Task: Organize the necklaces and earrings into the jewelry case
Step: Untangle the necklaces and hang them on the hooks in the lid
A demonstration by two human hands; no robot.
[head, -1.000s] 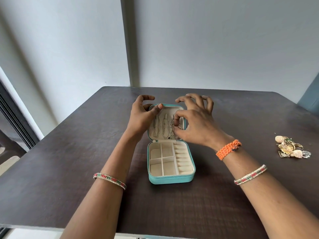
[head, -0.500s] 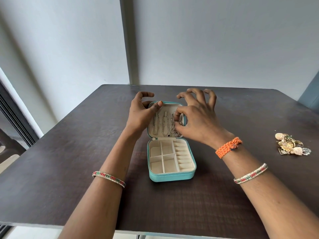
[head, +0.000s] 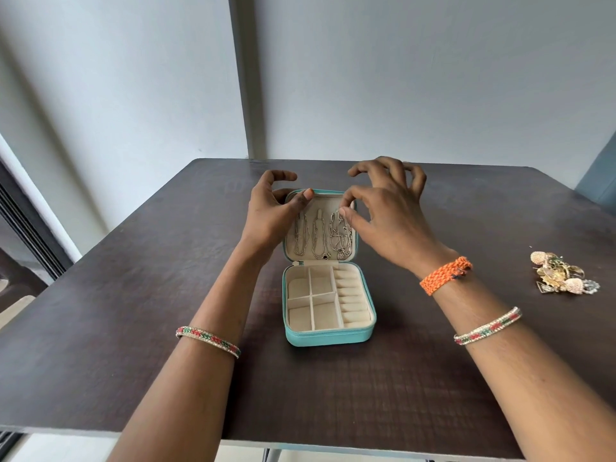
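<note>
Right hand (head: 386,221): thumb and forefinger pinched on the rightmost necklace (head: 340,236) at the lid's top corner.
Left hand (head: 275,211): the lid's upper left edge is held, thumb on the lining.
Necklaces: three chains are hung inside the raised lid.
Jewelry case (head: 328,338): lies open mid-bench, compartments bare.
Earrings (head: 561,278): heaped well apart, on the bench (head: 100,311) to the right.

The jewelry case (head: 328,338) is small, blue-green and cream inside; it sits open in the middle of the table with its lid (head: 320,228) standing up at the back. Three silver necklaces (head: 321,236) hang side by side in the lid; the little boxes in the bottom hold nothing. The gold and white earrings (head: 563,278) lie in a heap well off to the right.
</note>
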